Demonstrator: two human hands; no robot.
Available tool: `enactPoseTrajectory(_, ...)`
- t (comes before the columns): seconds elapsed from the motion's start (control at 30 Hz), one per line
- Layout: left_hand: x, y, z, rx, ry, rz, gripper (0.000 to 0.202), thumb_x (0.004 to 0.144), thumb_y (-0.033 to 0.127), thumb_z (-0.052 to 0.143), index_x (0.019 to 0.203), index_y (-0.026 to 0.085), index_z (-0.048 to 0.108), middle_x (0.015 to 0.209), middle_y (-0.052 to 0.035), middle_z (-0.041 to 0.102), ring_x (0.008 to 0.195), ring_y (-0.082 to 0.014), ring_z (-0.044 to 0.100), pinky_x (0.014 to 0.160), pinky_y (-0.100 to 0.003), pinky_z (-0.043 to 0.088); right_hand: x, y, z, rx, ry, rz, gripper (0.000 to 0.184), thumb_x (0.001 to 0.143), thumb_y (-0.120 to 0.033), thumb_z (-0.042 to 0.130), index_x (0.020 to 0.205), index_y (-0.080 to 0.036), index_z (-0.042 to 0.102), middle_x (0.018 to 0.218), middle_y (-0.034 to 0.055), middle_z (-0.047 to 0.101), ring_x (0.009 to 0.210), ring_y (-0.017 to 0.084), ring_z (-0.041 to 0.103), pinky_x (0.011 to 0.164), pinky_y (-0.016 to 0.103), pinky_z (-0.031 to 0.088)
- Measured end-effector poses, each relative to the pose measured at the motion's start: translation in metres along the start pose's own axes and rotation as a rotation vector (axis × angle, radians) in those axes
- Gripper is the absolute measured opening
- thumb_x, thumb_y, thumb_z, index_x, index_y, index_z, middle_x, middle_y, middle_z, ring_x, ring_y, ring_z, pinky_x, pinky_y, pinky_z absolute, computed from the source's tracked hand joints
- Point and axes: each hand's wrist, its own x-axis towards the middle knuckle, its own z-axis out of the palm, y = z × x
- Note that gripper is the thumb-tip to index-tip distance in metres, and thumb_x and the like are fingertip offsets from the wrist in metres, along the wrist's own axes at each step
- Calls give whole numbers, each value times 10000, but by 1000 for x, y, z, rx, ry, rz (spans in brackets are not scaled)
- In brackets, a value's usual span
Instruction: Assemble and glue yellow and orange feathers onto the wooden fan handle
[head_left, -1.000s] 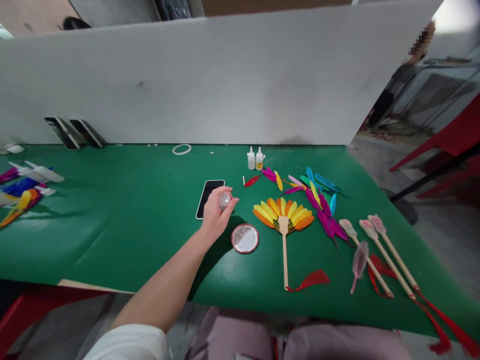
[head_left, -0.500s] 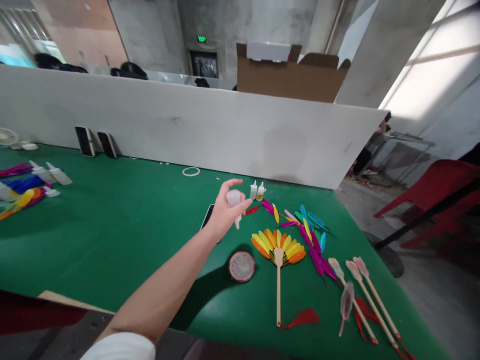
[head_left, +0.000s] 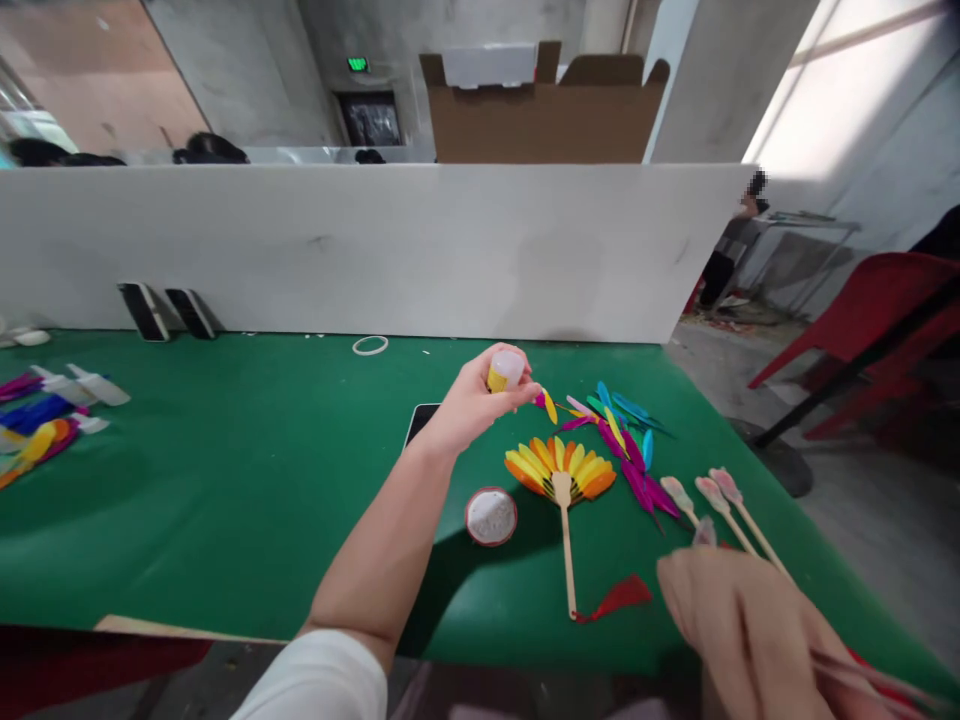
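My left hand is closed around a small white glue bottle with a yellow label; its rounded base faces up towards me. Below that hand lies a fan of yellow and orange feathers on a wooden handle, with a red tassel. Left of the fan stands a small round container with a red rim. At the lower right, my right hand has its fingers curled together over the wooden handles. A thin pinkish length shows beneath it; what it grips is hard to make out.
Loose magenta, yellow and blue feathers lie right of the fan. A phone is partly behind my left forearm. A white ring lies near the white partition. More bottles and feathers are at far left.
My left hand has moved right and tipped the bottle, so its base now faces me. My right hand has come into view over the wooden handles. The two standing bottles are now hidden.
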Motion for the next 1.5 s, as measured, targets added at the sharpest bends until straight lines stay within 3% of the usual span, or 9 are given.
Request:
enactPoseTrajectory(0.2, 2, -9, 11, -397, -191, -113, 229, 824, 415, 504, 922, 208, 515, 684, 0, 566, 637, -120, 557, 687, -300, 469, 13, -4, -2, -22, 410, 189, 370, 781, -542, 535, 710, -237, 733, 404, 0, 549, 378, 71, 494, 436, 174, 379)
enactPoseTrajectory(0.33, 0, -8, 11, -396, -177, -108, 375, 762, 394, 608, 1077, 213, 516, 830, -42, 652, 747, -172, 625, 742, -345, 487, 12, 0, 2, -67, 680, 191, 208, 686, -425, 698, 650, -220, 713, 426, 1, 552, 414, 95, 496, 415, 201, 351)
enactPoseTrajectory(0.5, 1, -10, 18, -399, -65, -86, 279, 642, 368, 732, 758, 178, 563, 648, 7, 647, 655, -146, 632, 807, -361, 482, 30, 17, -1, -89, 1028, 400, 197, 820, -355, 565, 873, -199, 673, 584, 7, 642, 322, 32, 274, 323, 188, 163)
enactPoseTrajectory(0.63, 0, -14, 31, -393, 10, -145, 264, 679, 327, 698, 651, 172, 486, 561, 28, 598, 667, -137, 629, 815, -341, 464, 53, 35, -2, -376, 1279, 503, 288, 825, -407, 526, 956, -190, 664, 776, 36, 684, 414, 57, 400, 403, 210, 305)
enactPoseTrajectory(0.73, -3, -17, 41, -377, 94, -184, 245, 718, 305, 658, 645, 173, 466, 532, 47, 527, 700, -123, 610, 793, -291, 445, 65, 49, -1, -540, 1298, 565, 332, 758, -410, 595, 993, -186, 663, 817, 40, 688, 524, 105, 495, 534, 255, 412)
enactPoseTrajectory(0.9, -8, -23, 57, -425, 146, -195, 267, 732, 318, 642, 624, 169, 448, 572, 48, 449, 647, -86, 513, 743, -256, 439, 69, 62, -2, -594, 1355, 547, 271, 693, -411, 652, 833, -179, 653, 802, 36, 666, 634, 145, 545, 580, 263, 425)
enactPoseTrajectory(1.07, -8, -23, 58, -545, -55, -279, 276, 775, 454, 550, 761, 178, 541, 681, 15, 479, 671, -100, 502, 687, -250, 444, 62, 62, -8, -611, 1290, 553, 276, 773, -392, 565, 603, -177, 546, 544, -28, 467, 531, 104, 402, 505, 238, 321)
enactPoseTrajectory(1.3, -6, -25, 45, -401, -294, -221, 472, 664, 612, 572, 743, 159, 679, 645, -16, 473, 696, -149, 513, 759, -318, 462, 58, 58, -5, -152, 1042, 457, 287, 822, -428, 525, 867, -173, 649, 788, 25, 620, 714, 132, 530, 670, 264, 395)
enactPoseTrajectory(1.5, -5, -25, 43, -153, -123, -137, 466, 763, 569, 475, 595, 171, 651, 612, -33, 522, 619, -140, 523, 639, -303, 447, 62, 50, -5, -301, 1116, 537, 332, 812, -468, 513, 763, -163, 632, 675, 10, 589, 622, 122, 490, 586, 256, 367)
